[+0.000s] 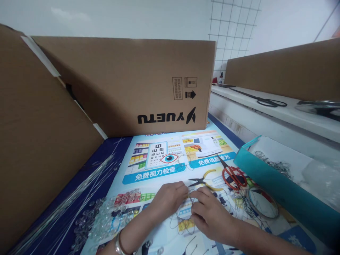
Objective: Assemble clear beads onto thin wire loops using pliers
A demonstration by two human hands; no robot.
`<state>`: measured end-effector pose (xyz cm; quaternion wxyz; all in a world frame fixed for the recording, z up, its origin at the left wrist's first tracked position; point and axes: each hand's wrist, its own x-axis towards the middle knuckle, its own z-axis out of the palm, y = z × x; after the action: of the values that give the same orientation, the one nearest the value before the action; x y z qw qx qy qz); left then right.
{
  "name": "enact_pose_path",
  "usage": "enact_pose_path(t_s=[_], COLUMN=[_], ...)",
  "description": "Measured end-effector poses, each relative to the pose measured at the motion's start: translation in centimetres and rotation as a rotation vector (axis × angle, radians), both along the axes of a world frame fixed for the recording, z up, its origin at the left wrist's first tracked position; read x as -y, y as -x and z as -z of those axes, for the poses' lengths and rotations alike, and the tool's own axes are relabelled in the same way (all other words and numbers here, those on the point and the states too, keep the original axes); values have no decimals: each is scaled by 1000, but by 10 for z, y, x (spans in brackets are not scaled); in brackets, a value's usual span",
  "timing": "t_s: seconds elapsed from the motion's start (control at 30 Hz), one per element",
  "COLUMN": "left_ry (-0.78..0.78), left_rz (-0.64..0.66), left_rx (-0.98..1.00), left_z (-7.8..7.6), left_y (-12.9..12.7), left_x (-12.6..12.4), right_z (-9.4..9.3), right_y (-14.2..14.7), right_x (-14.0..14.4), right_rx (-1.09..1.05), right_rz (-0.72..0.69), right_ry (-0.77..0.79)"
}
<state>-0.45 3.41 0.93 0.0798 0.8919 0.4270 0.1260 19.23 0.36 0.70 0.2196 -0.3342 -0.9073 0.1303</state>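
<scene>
My left hand (pixel 170 198) and my right hand (pixel 209 214) meet fingertip to fingertip over the printed sheet, both closed in a pinch. Between them is a thin wire (pixel 183 224), with fine loops hanging below the fingers. The exact spot they grip is too small to make out. Just beyond the fingertips lie pliers (pixel 203 180) with yellow handles, jaws apart. Red-handled scissors (pixel 233 177) rest further right. Many clear beads (pixel 111 212) are heaped to the left of my left forearm.
Long thin wires (pixel 87 184) lie along the left side. A wire coil (pixel 262 202) sits right of my right hand, beside a teal box (pixel 276 184) holding bent wire pieces (pixel 273 163). Cardboard panels (pixel 119 85) stand behind and left. Black scissors (pixel 268 102) lie on the right ledge.
</scene>
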Motion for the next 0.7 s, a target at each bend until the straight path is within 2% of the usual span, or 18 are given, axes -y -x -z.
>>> enact_pose_path(t_s=[0.3, 0.47, 0.7], left_ry=[23, 16, 26], left_rz=[40, 27, 14], left_rx=[43, 58, 63], left_z=[-2, -1, -2], left_y=[0, 1, 2], left_x=[0, 0, -1], right_z=[5, 8, -1], right_y=[2, 4, 4], right_x=[-3, -6, -6], right_rx=[-227, -307, -388], right_rz=[-68, -31, 0], right_ry=[85, 128, 175])
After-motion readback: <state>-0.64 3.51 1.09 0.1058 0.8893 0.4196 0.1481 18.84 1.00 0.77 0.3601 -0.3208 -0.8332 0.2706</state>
